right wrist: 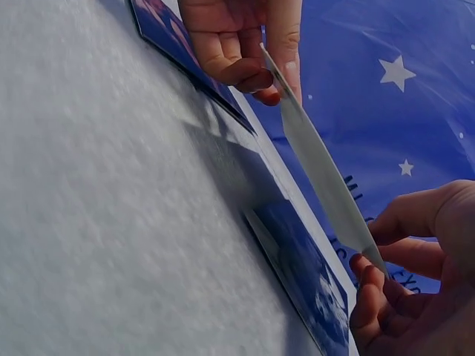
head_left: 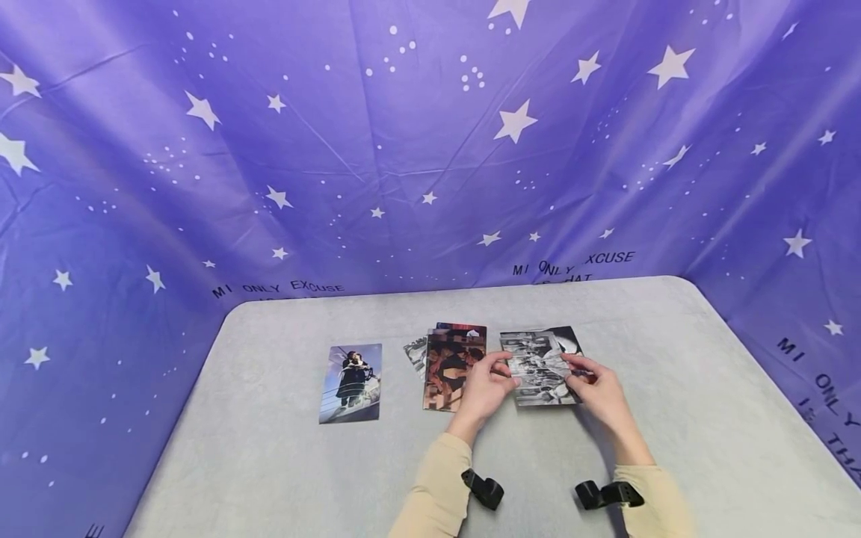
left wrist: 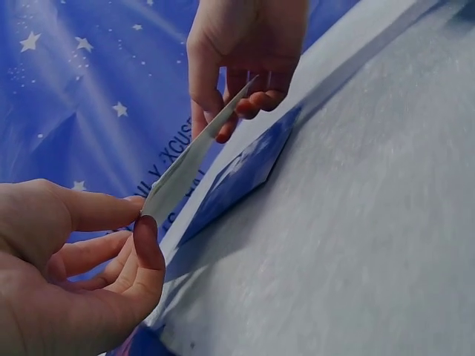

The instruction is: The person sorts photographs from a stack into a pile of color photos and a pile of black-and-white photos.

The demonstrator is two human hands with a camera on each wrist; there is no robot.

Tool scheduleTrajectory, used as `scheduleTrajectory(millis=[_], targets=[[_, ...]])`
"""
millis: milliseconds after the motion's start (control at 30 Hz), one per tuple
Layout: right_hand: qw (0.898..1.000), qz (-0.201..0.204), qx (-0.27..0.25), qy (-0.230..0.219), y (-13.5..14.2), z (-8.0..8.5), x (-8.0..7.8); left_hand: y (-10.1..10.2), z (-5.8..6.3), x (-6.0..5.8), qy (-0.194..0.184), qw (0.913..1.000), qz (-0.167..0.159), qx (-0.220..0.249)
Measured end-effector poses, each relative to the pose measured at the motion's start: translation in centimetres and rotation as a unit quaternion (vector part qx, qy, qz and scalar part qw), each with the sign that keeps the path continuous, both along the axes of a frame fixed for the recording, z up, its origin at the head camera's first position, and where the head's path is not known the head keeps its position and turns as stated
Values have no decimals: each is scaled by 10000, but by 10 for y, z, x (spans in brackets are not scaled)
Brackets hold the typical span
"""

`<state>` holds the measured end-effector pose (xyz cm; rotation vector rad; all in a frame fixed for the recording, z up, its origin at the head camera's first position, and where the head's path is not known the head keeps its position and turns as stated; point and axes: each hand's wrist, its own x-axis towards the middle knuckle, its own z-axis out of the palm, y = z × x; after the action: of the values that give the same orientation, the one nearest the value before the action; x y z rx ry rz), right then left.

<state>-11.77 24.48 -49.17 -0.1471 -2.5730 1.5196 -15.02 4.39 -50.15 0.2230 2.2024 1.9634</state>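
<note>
cream sleeves (head_left: 436, 486) cover my forearms on the near side of the black-and-white photo (head_left: 534, 370), with a black wrist device (head_left: 486, 491) on each. i hold that photo tilted and just above the table (head_left: 269, 456), its pale back showing in both wrist views. my left hand (head_left: 486, 388) pinches its left edge between thumb and forefinger, and my right hand (head_left: 599, 388) pinches its right edge with thumb and fingers. beneath the black-and-white photo, a darker photo (head_left: 568, 340) lies flat, one corner showing past its far right side. left of the black-and-white photo, a brown-toned photo (head_left: 445, 370) tops a small pile; a red-edged photo (head_left: 460, 326) juts from its far side and a grey photo (head_left: 417, 355) slants out to its left. farther left, well apart, lies a ship-rail photo (head_left: 351, 385). beyond the black-and-white photo rises a purple star-printed cloth (head_left: 403, 149).
</note>
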Motion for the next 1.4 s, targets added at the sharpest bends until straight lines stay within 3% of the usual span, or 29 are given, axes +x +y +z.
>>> scheduleTrajectory(millis=[600,900,1233,1400], targets=[[9954,-473,759,-345,20,2,0,29,-7,-4,41,9994,-265,-211],[9965,-327,762,-104,26,-10,1,35,-13,-4,217,9965,-368,-716],[9910,-386,1176,-501,24,-9,-1,42,-13,-4,818,9883,-296,-1254],[9882,-402,1375,-548,23,-10,-3,44,-13,-4,908,9861,-270,-1364]])
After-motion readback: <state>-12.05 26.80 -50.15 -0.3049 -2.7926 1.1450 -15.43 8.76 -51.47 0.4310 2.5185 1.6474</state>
